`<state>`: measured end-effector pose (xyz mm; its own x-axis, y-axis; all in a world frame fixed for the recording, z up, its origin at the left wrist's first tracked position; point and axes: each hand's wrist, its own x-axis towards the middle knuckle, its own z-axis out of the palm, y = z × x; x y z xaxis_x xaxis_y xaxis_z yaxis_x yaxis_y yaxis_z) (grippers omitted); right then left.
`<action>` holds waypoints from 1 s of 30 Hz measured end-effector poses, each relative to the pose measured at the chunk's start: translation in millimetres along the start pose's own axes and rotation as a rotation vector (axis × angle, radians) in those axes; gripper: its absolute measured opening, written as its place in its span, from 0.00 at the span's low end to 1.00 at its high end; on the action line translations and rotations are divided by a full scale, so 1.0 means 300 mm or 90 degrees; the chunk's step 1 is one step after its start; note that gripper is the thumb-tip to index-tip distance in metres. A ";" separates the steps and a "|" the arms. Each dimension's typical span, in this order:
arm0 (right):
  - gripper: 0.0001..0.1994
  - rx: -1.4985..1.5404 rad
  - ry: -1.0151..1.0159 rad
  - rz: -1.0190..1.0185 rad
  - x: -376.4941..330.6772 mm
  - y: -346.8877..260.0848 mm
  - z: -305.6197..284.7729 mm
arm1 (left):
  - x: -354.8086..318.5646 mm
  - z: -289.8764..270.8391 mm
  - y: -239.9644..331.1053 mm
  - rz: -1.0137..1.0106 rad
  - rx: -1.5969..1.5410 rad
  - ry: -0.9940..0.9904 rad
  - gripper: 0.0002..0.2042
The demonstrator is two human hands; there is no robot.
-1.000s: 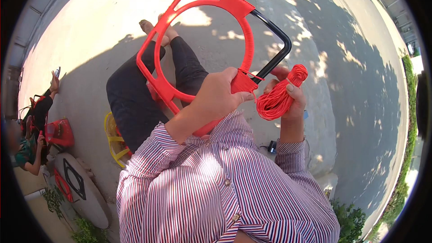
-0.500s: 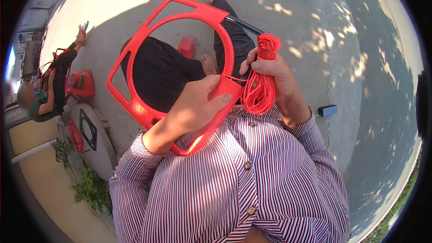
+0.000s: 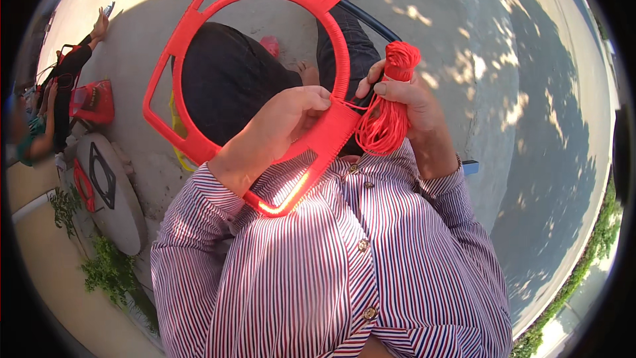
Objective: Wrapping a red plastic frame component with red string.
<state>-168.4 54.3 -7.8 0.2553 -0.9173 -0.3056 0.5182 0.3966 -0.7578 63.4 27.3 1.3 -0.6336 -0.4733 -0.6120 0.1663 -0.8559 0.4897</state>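
Head view has my left hand (image 3: 288, 122) closed around the near rim of the red wrapped frame (image 3: 199, 86), thumb and fingers pinching where the cord winds on, while my right hand (image 3: 407, 103) is clenched on the bundle of red cord (image 3: 391, 109), held upright just beside the frame's right edge. The frame stands tilted above my lap, its lower corner resting against my striped shirt (image 3: 344, 265). To wrap well, I judge I should keep the cord taut between bundle and rim, lay each turn snug against the last, and pin the newest turn with my left thumb so it cannot slacken. Compared with half a second ago, the frame sits higher and more upright, the bundle has lifted a little, and the round concrete slab (image 3: 109, 192) on the left shows lower in the picture.
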 end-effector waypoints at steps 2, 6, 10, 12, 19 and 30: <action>0.11 -0.020 -0.009 -0.006 0.012 -0.009 0.011 | -0.002 -0.002 0.006 -0.018 -0.030 -0.003 0.10; 0.11 -0.052 -0.015 -0.047 0.021 -0.016 0.021 | -0.006 0.012 0.005 -0.002 -0.051 0.011 0.11; 0.12 -0.066 -0.004 -0.006 0.019 -0.016 0.009 | 0.022 -0.004 -0.021 0.017 -0.064 0.001 0.11; 0.13 -0.083 0.008 -0.005 0.030 -0.014 0.012 | 0.023 0.001 -0.021 0.026 -0.070 0.001 0.12; 0.10 -0.099 -0.037 0.028 0.065 -0.038 0.037 | 0.028 0.017 -0.039 0.067 -0.058 0.043 0.16; 0.16 -0.098 -0.031 0.037 0.079 -0.031 0.017 | 0.059 -0.016 -0.055 0.091 -0.169 0.023 0.17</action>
<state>-162.8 29.1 -5.0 0.3222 -0.8889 -0.3258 0.3716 0.4352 -0.8200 53.1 32.0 -20.5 -0.5638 -0.5953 -0.5725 0.4459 -0.8028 0.3957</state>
